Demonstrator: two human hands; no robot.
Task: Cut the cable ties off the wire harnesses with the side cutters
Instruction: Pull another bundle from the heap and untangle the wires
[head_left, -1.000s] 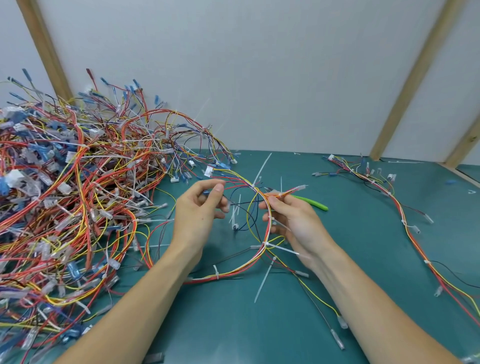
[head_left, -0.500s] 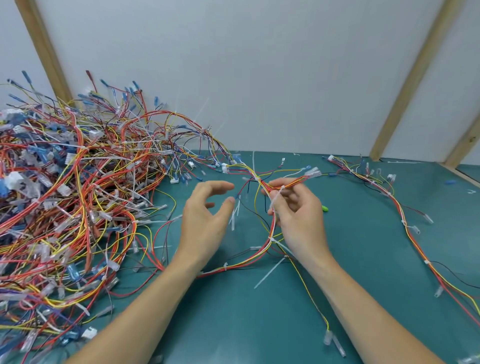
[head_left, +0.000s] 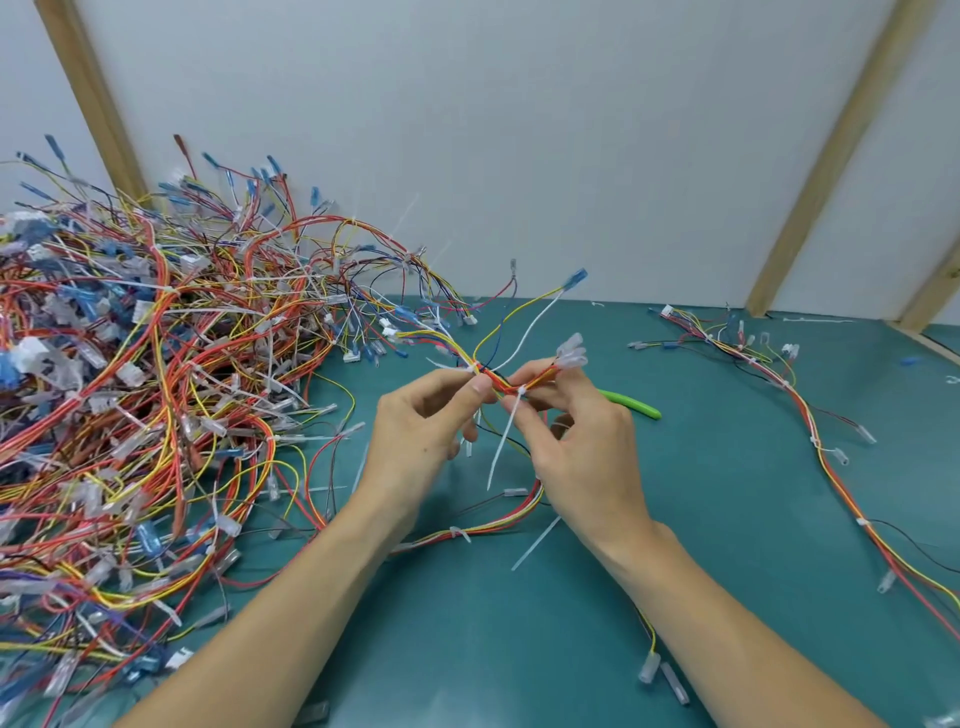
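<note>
Teal bench mat (head_left: 727, 597) carries everything. Both hands hold one wire harness (head_left: 498, 382) up off the mat at centre frame. Left hand (head_left: 421, 431) pinches the red/yellow bundle between thumb and forefinger, just beside a white cable tie (head_left: 471, 369). Right hand (head_left: 582, 447) has fingers curled round the same bundle at its 3 o'clock side, clamped next to a second cable tie (head_left: 511, 415) whose long white tail hangs toward 6 o'clock. Clear terminal sleeves (head_left: 571, 353) stick out past the right fingers; loose leads with a blue terminal (head_left: 579, 275) fan up toward 1 o'clock. Rest of this harness loops down to the mat under the right wrist.

Side cutters: only the green handle (head_left: 631, 404) shows, lying on the mat at 3 o'clock of the right hand, partly hidden behind it, untouched. Blades not visible.

Big tangled pile of uncut harnesses (head_left: 156, 389) fills 9 o'clock. One laid-out harness (head_left: 810, 415) runs along 3 to 5 o'clock, well apart from the hands; ties seem still on it, hard to tell.

Step, as I judge: locating and presenting a tie, no cutting yet. Next move likely needs the right hand to let go, pick up the cutters, and nip the tie band only while the left keeps the bundle steady. Risk: nicking wire insulation.
</note>
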